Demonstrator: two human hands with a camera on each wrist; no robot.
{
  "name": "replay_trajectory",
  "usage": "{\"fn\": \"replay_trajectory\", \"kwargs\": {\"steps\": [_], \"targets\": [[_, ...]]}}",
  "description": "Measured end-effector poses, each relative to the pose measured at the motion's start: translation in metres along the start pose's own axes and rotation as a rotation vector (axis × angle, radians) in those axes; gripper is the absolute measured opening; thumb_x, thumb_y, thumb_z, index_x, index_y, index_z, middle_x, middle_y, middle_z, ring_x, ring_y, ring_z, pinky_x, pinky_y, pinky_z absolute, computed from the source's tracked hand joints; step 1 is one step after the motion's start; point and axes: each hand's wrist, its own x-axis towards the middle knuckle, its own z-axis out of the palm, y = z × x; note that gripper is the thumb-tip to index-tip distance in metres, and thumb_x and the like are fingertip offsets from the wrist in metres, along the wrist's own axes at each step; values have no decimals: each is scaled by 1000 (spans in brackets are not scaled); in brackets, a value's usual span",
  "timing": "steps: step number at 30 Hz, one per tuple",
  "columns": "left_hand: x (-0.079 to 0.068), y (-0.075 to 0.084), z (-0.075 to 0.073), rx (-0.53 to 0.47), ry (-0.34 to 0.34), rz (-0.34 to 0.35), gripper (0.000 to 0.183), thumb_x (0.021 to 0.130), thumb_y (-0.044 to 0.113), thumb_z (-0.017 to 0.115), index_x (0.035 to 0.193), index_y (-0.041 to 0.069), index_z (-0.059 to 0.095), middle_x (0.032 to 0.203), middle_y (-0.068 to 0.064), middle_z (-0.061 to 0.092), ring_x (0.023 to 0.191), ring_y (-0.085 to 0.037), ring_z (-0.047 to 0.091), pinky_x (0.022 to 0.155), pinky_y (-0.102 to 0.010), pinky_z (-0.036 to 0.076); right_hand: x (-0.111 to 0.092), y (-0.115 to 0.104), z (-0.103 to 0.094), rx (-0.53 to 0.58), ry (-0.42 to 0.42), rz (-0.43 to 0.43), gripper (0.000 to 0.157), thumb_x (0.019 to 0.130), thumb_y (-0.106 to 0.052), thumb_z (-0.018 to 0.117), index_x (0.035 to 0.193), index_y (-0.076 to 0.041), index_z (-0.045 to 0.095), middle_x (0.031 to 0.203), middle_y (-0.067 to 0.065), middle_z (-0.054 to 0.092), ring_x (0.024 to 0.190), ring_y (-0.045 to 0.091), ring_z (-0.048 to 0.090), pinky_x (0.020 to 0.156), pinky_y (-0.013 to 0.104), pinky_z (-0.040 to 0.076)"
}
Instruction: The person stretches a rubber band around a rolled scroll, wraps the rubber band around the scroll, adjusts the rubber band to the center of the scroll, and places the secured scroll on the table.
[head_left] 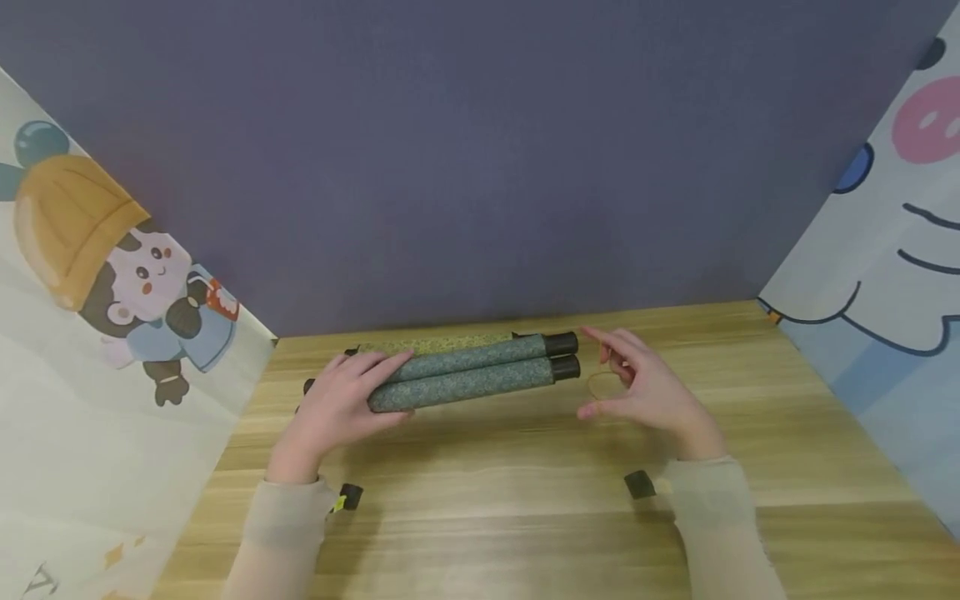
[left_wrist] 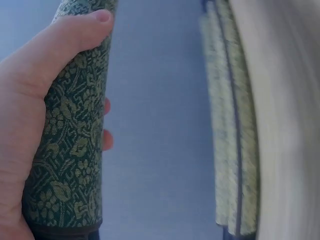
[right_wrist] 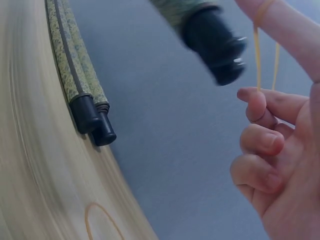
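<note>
My left hand (head_left: 337, 400) grips a green brocade scroll (head_left: 472, 387) near its left end, thumb on the near side. The scroll is rolled into two parallel rolls with black end knobs, and its right end points towards my right hand (head_left: 645, 392). In the right wrist view a thin yellow rubber band (right_wrist: 258, 57) is stretched between a raised digit and the tips of the fingers below. The black knobs (right_wrist: 215, 45) hang just left of the band, apart from it. Behind the held scroll lies a yellow-green scroll (head_left: 435, 343), partly hidden.
Under the hands is a wood-grain table (head_left: 487, 517), with a plain grey-blue wall (head_left: 480, 167) right behind it. A second rubber band (right_wrist: 93, 204) lies on the table. Cartoon-printed panels (head_left: 90, 417) stand on both sides. Small dark pieces (head_left: 640, 484) show beside the sleeves.
</note>
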Motion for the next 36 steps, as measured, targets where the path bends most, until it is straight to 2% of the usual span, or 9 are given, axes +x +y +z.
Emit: {"fn": "replay_trajectory", "kwargs": {"steps": [3,6,14,19,23,26,36], "targets": [[0,3,-1,-54,26,-24,92,78,50,98,158,26,60,131,-1,73,113,-23,69,92,-50,51,0,1,1,0,10,-3,116,68,-29,106,167,-18,47,110,4,50,77,15,37,62,26,38],[-4,5,0,-101,50,-38,89,76,45,100,155,26,63,132,-1,73,109,-24,70,87,-49,53,-1,3,4,5,25,-15,116,65,-28,107,166,-20,49,108,2,50,76,15,37,62,27,38],[-15,5,1,-111,82,-52,88,74,46,101,152,25,66,129,-3,73,102,-24,72,83,-49,58,-3,8,10,5,39,-41,117,64,-29,108,165,-21,50,107,0,50,75,14,38,63,26,39],[-8,10,-1,-141,68,-56,86,72,46,102,147,21,67,130,-2,74,103,-25,72,83,-49,59,-3,7,9,7,40,-48,120,62,-28,108,166,-22,49,108,0,50,75,15,37,63,27,39],[-6,14,1,-154,56,-56,86,71,50,101,145,20,68,132,-1,75,107,-26,72,87,-51,60,-5,9,9,25,30,-61,123,58,-26,108,166,-27,48,106,2,48,74,15,36,63,27,39],[-4,16,5,-153,60,-45,86,72,51,101,145,20,68,130,-1,75,105,-26,73,87,-51,60,-7,11,9,53,37,-75,123,57,-22,108,165,-27,49,105,5,48,74,17,35,62,27,38],[8,18,9,-187,87,-12,85,72,49,101,144,18,69,129,0,75,104,-24,73,85,-48,61,-7,9,2,55,46,-34,118,59,-22,109,163,-27,53,105,8,47,76,17,36,64,27,37]]}}
